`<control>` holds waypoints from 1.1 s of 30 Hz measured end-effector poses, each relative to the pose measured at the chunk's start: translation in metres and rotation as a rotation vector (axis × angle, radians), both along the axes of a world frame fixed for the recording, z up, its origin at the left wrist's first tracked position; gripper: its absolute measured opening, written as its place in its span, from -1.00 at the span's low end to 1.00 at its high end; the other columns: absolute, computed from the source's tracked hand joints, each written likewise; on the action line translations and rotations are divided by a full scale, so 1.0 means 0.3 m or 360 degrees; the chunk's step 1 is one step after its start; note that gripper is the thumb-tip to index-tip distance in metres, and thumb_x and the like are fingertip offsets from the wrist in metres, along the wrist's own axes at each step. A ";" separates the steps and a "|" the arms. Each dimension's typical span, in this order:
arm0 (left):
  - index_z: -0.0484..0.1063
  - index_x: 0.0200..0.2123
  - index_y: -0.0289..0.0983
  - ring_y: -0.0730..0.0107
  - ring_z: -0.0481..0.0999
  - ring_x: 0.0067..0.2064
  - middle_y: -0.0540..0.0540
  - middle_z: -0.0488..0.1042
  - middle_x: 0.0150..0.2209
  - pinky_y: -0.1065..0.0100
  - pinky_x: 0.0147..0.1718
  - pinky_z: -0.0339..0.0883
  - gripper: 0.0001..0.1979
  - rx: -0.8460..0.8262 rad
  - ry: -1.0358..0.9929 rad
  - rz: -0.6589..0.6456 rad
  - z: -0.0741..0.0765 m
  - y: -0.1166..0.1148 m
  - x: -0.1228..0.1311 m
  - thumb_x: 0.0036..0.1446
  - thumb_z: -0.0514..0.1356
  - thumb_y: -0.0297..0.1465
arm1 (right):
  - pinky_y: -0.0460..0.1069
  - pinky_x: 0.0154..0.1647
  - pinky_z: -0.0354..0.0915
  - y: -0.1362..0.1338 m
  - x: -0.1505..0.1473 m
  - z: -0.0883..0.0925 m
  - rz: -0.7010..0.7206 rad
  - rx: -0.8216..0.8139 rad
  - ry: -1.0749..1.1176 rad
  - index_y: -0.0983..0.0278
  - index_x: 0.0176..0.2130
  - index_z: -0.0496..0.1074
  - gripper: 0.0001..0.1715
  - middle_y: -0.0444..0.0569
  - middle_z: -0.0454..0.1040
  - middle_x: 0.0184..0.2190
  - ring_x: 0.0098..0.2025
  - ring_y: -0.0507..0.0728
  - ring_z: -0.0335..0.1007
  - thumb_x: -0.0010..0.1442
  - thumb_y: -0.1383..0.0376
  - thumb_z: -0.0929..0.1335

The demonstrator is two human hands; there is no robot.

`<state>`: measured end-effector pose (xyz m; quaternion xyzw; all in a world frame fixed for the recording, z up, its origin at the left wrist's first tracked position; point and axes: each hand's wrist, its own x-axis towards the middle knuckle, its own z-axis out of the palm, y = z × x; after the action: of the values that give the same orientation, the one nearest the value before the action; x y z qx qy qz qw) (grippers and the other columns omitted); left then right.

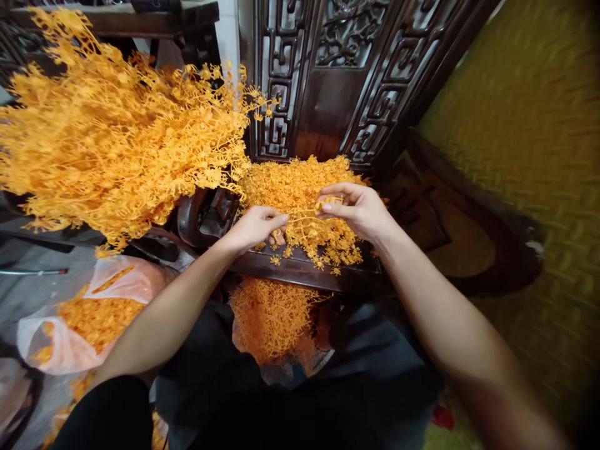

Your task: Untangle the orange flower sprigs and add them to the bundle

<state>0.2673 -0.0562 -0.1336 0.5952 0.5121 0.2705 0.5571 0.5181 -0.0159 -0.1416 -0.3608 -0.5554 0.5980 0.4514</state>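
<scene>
My left hand (257,226) and my right hand (357,207) meet over a dark carved wooden chair seat (300,270). Both pinch the same thin orange plastic sprig (307,220), its stem running between their fingertips. Under the hands lies a heap of loose orange sprigs (293,181) on the seat. More sprigs hang below the seat's front edge in a clear bag (272,322) on my lap.
A big bushy bundle of orange sprigs (112,134) fills the upper left. A plastic bag with orange pieces (82,325) lies at the lower left. The carved chair back (337,69) rises behind. A yellow woven mat (529,156) covers the right.
</scene>
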 end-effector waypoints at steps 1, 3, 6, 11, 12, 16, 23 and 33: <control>0.39 -0.20 -0.29 0.44 0.50 -0.50 -0.13 0.57 -0.38 0.34 -0.46 0.31 -0.88 -0.0037 -0.0064 0.0081 -0.001 -0.002 0.002 0.31 0.17 -0.34 | 0.07 -0.13 0.58 -0.017 0.000 0.011 -0.0022 0.0071 -0.0026 0.22 -0.15 0.59 -0.48 -0.03 0.62 -0.23 -0.28 0.09 0.59 -0.13 0.23 0.67; 0.28 0.04 -0.25 0.46 0.48 -0.53 -0.11 0.59 -0.32 0.36 -0.49 0.29 -0.71 -0.0070 -0.0155 0.0201 -0.005 -0.005 0.004 0.29 0.21 -0.41 | 0.07 -0.08 0.57 -0.046 -0.001 0.030 -0.0034 0.0179 -0.0104 0.19 -0.16 0.59 -0.50 0.00 0.61 -0.13 -0.18 0.13 0.60 -0.11 0.22 0.66; 0.19 0.18 -0.18 0.51 0.43 -0.57 -0.05 0.57 -0.35 0.41 -0.55 0.20 -0.58 0.0007 -0.0162 0.0226 -0.016 -0.010 0.004 0.30 0.19 -0.42 | 0.09 -0.04 0.56 -0.076 -0.002 0.042 -0.0058 0.0270 -0.0193 0.18 -0.22 0.58 -0.58 0.03 0.57 -0.05 -0.04 0.21 0.60 -0.08 0.16 0.65; 0.54 -0.11 -0.29 0.58 0.38 -0.55 -0.09 0.57 -0.33 0.43 -0.55 0.14 -0.82 0.0118 -0.0016 0.0112 -0.023 -0.024 0.015 0.27 0.18 -0.43 | 0.13 -0.11 0.57 -0.088 0.005 0.026 -0.0153 0.0166 -0.0114 0.16 -0.17 0.57 -0.56 -0.05 0.57 -0.32 -0.22 0.20 0.64 -0.04 0.15 0.64; 0.57 -0.11 -0.31 0.58 0.36 -0.55 -0.10 0.57 -0.33 0.42 -0.54 0.15 -0.80 0.0111 0.0027 0.0111 -0.022 -0.028 0.020 0.25 0.19 -0.44 | 0.13 -0.16 0.58 -0.087 0.007 0.023 -0.0173 0.0154 -0.0117 0.17 -0.16 0.58 -0.55 -0.05 0.57 -0.35 -0.28 0.19 0.63 -0.04 0.15 0.64; 0.63 -0.13 -0.33 0.53 0.37 -0.53 -0.09 0.60 -0.37 0.38 -0.49 0.18 -0.73 0.0238 0.0170 0.0057 -0.014 -0.038 0.036 0.18 0.30 -0.29 | 0.09 -0.31 0.52 -0.092 -0.004 0.028 -0.0225 0.0362 -0.0358 0.19 -0.19 0.65 -0.60 -0.01 0.59 -0.30 -0.36 0.14 0.54 -0.01 0.08 0.62; 0.66 -0.30 -0.27 0.42 0.43 -0.35 -0.06 0.61 -0.36 0.34 -0.34 0.19 -0.67 0.0648 0.0290 -0.0094 -0.016 -0.020 0.057 0.21 0.26 -0.13 | 0.08 -0.27 0.42 -0.138 -0.065 0.055 -0.0068 0.0764 -0.0817 0.20 -0.10 0.68 -0.61 0.00 0.56 -0.26 -0.32 0.11 0.48 0.11 0.07 0.56; 0.62 -0.44 -0.30 0.46 0.29 -0.50 -0.04 0.48 -0.54 0.31 -0.44 0.07 -0.74 0.0576 0.0452 -0.0027 -0.020 0.028 0.026 0.17 0.25 -0.26 | 0.01 -0.46 0.52 -0.063 0.071 0.070 -0.0364 0.0088 -0.0274 0.24 -0.52 0.59 -0.59 -0.03 0.57 -0.55 -0.52 0.10 0.53 -0.32 0.14 0.71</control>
<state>0.2751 -0.0476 -0.1395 0.7218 0.5236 0.2666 0.3658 0.5395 -0.0346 -0.1207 -0.4593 -0.5634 0.4940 0.4771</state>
